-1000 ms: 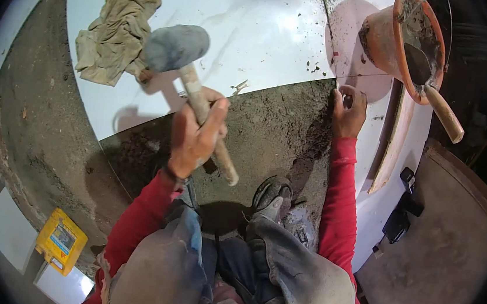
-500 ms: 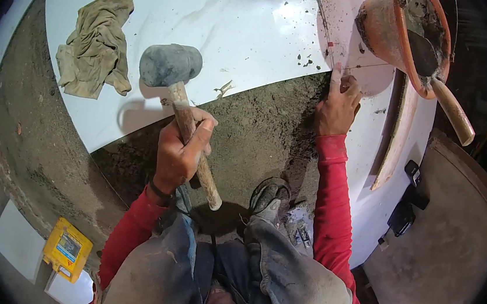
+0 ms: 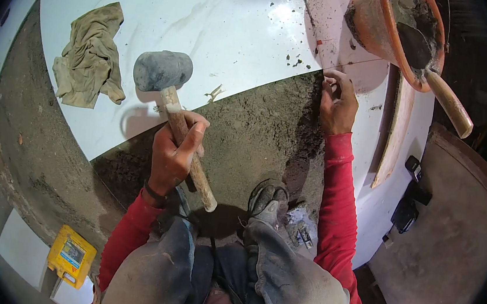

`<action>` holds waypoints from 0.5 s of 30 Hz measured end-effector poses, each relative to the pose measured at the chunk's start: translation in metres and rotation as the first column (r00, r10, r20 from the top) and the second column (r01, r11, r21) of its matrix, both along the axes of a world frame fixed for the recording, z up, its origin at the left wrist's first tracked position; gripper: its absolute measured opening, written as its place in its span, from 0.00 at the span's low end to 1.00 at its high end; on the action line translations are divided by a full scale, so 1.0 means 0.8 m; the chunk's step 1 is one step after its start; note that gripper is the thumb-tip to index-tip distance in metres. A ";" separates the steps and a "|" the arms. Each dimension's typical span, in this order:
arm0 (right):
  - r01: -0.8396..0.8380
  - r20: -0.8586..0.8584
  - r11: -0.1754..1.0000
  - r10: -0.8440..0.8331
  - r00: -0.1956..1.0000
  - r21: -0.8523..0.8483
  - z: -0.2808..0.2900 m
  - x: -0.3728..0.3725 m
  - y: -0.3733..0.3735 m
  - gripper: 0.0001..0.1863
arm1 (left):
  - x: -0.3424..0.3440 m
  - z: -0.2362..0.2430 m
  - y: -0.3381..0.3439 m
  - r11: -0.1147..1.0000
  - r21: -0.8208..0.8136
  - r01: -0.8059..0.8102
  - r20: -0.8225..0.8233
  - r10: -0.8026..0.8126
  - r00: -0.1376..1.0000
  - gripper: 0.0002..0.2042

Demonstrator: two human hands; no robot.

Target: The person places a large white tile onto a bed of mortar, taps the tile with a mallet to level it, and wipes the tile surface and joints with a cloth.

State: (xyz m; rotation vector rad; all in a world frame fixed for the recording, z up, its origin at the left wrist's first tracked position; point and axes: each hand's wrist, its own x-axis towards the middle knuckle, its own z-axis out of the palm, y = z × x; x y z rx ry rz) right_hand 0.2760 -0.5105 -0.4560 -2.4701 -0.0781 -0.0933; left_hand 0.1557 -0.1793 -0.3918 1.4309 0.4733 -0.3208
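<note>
My left hand (image 3: 174, 151) is wrapped round the wooden handle of a rubber mallet (image 3: 163, 71). The mallet's dark grey head hangs over a large white tile (image 3: 220, 26), casting a shadow on it. My right hand (image 3: 339, 105) is at the tile's near right corner, where the joint between tiles meets bare mortar bed (image 3: 252, 123). Its fingers are curled, with the tips close to the tile edge. Whether they pinch anything cannot be made out. A small red piece (image 3: 320, 42) sits in the joint, with dark crumbs beside it.
A crumpled olive cloth (image 3: 91, 55) lies on the tile at left. An orange bucket (image 3: 375, 27) with mortar and a wooden-handled tool (image 3: 450, 104) stands at far right, near a wooden strip (image 3: 395, 131). A yellow device (image 3: 71, 255) is low left; black items (image 3: 406, 211) lie right.
My right hand has drawn its extended index finger back from the joint and curled it near the tile corner. My left hand still holds the mallet. The view has shifted slightly.
</note>
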 end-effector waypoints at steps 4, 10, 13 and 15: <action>0.000 0.087 0.984 0.016 0.996 -0.177 -0.005 0.001 -0.004 0.28 | 0.000 -0.001 0.001 1.000 0.001 0.012 -0.035 -0.012 0.999 0.09; -0.006 0.055 0.875 0.038 0.998 -0.484 -0.006 -0.010 0.004 0.53 | -0.001 -0.001 0.001 1.000 -0.001 0.028 -0.011 -0.028 1.000 0.10; -0.041 0.058 0.898 0.074 0.996 -0.437 -0.005 -0.016 0.007 0.54 | -0.001 -0.001 0.001 1.000 0.013 0.029 -0.035 -0.028 0.999 0.10; 0.000 0.074 0.885 0.038 0.997 -0.465 -0.007 -0.016 0.006 0.53 | -0.002 -0.001 0.000 0.999 0.019 0.035 -0.054 -0.034 0.998 0.10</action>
